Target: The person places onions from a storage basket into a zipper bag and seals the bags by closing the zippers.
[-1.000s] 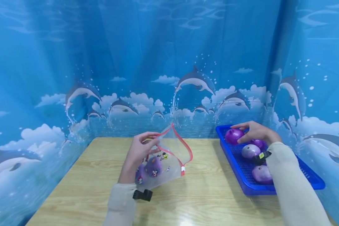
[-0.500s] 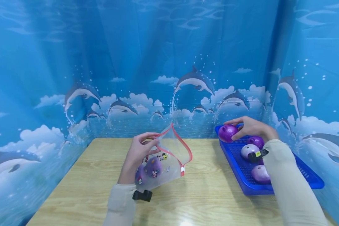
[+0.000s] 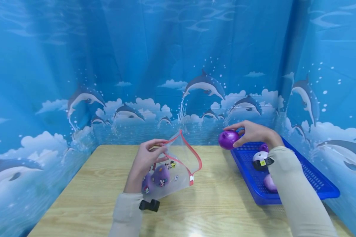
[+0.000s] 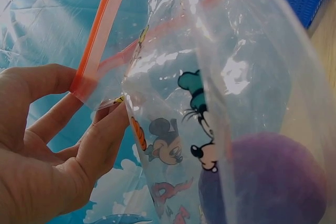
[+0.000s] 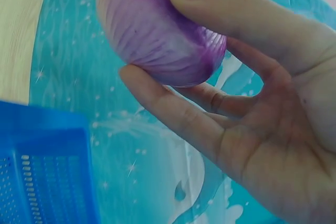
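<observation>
My left hand [image 3: 146, 161] pinches the edge of a clear zipper bag [image 3: 181, 187] printed with cartoon figures, its mouth spread and rimmed by a red seal [image 3: 197, 156]. Through the plastic, purple onions [image 3: 160, 175] show at the bag's bottom; one of them looms as a purple round [image 4: 268, 182] in the left wrist view. My right hand [image 3: 255, 134] grips a shiny purple onion [image 3: 228, 140] between thumb and fingers, just beyond the basket's far left corner. In the right wrist view the same onion [image 5: 157, 35] has a pale, streaked side.
A blue plastic basket [image 3: 246, 179] stands at the right of the wooden table [image 3: 213, 204], with several onions in it, such as a whitish onion [image 3: 259, 157] partly behind the wrist strap. A dolphin-print curtain [image 3: 154, 72] surrounds the table's back and sides.
My right hand has lifted the purple onion out of the basket and carried it left, past the rim. The left hand and the bag have stayed in place.
</observation>
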`<action>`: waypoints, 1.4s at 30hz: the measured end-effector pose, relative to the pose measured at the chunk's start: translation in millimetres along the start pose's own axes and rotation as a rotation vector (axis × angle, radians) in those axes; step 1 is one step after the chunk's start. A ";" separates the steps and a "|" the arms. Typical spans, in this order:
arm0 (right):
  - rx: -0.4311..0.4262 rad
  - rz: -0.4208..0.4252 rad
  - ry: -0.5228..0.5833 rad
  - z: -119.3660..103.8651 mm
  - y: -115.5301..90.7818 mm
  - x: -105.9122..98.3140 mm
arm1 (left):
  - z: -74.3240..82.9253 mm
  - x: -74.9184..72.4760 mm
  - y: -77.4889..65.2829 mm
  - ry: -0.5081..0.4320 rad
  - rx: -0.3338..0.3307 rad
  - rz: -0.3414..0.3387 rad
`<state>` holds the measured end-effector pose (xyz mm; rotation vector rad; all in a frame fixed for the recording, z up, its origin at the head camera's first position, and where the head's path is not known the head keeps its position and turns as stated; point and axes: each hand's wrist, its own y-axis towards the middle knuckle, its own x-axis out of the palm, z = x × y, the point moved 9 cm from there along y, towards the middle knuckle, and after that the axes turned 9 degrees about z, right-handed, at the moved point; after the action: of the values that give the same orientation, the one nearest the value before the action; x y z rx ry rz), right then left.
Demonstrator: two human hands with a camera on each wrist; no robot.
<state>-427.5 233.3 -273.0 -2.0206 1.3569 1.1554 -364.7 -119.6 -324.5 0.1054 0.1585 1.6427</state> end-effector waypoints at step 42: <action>-0.230 -0.049 0.043 -98.0 5.6 39.1 | -12.5 -2.8 1.2 0.094 -0.137 0.086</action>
<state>-387.4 138.1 -250.8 -2.2372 1.2351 1.3038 -367.7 -123.0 -336.5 -0.0707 0.1136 1.7398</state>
